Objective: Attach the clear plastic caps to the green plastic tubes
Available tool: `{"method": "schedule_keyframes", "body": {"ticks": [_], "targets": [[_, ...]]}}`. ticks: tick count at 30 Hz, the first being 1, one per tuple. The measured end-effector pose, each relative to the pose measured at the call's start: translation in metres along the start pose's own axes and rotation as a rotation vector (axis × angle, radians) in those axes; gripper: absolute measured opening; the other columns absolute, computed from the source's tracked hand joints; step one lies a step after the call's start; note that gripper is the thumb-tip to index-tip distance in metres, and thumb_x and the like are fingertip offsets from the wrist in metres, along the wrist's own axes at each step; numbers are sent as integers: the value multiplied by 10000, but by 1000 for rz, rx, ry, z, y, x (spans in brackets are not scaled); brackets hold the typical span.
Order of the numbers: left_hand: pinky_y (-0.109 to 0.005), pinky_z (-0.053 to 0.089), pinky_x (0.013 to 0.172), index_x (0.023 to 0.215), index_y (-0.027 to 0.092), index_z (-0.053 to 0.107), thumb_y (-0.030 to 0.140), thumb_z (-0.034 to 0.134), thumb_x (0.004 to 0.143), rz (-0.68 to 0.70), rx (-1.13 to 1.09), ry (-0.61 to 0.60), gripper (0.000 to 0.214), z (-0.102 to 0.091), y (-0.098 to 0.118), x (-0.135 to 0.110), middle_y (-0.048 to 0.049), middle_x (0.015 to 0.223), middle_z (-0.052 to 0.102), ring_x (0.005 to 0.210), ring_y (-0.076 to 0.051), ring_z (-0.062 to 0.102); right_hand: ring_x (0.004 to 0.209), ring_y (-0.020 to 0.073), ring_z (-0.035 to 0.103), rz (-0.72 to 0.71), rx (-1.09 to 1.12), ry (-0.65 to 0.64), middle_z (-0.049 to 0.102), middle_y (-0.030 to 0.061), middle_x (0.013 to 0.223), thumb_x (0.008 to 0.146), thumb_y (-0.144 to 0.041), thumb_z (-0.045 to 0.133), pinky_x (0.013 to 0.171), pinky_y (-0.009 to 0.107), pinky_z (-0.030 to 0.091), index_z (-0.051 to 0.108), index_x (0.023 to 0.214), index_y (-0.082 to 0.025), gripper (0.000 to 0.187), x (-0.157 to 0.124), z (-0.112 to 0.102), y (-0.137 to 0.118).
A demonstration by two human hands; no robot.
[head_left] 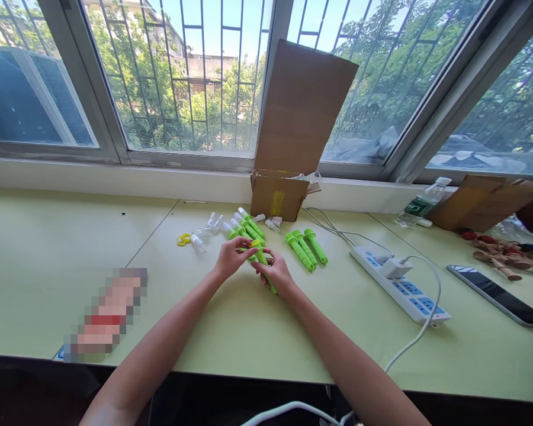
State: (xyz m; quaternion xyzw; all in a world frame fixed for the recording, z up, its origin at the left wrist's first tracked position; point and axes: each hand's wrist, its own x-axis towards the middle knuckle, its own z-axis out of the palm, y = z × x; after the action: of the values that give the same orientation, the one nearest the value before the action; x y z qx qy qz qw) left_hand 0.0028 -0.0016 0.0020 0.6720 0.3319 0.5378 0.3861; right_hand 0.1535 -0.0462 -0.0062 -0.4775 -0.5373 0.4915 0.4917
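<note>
The green plastic stick (263, 260) is 1 slim, bright rod with a ribbed look. It is held between both hands and slants from upper left to lower right. The left hand (231, 258) pinches its upper end in the fingertips, where a small yellow ring (256, 242) sits. The right hand (276, 273) wraps its lower half, and the tip pokes out just below that palm.
</note>
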Motion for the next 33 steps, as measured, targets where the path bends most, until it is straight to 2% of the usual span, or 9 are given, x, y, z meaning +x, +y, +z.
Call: {"method": "schedule_keyframes", "body": {"ticks": [5,8,16,25,33], "targets": [[-320,578,658,816,148,625,407,694,667,2,13,6,307,0,0,0,-74,872,667,787,-175,652,327,80,464,-10,-3,-10,608,-25,603,636,-475,674,252,180,314,502,931,-175,454,0,0,2],[-315,577,650,819,151,630,418,691,666,4,18,10,313,0,0,1,-68,859,664,779,-173,650,356,94,499,-24,-11,-10,627,8,641,636,-517,657,248,187,332,521,871,-169,441,0,1,1],[-302,575,654,813,151,626,416,682,678,14,21,4,302,-1,-1,1,-64,868,651,783,-163,641,416,119,552,-26,-15,-14,638,24,697,646,-518,649,283,210,393,571,890,-169,434,-1,1,0],[-304,570,652,814,152,620,426,677,679,21,38,-7,310,-3,-2,2,-54,836,641,789,-170,642,411,94,532,-64,-75,-62,630,26,699,713,-522,580,323,197,376,605,759,-161,365,0,1,-1],[-287,570,640,806,150,622,423,678,681,45,61,11,305,-4,-4,2,-56,831,649,778,-166,643,440,82,540,-37,-71,-120,645,38,820,730,-548,548,358,197,387,579,841,-170,395,4,-1,2]]}}
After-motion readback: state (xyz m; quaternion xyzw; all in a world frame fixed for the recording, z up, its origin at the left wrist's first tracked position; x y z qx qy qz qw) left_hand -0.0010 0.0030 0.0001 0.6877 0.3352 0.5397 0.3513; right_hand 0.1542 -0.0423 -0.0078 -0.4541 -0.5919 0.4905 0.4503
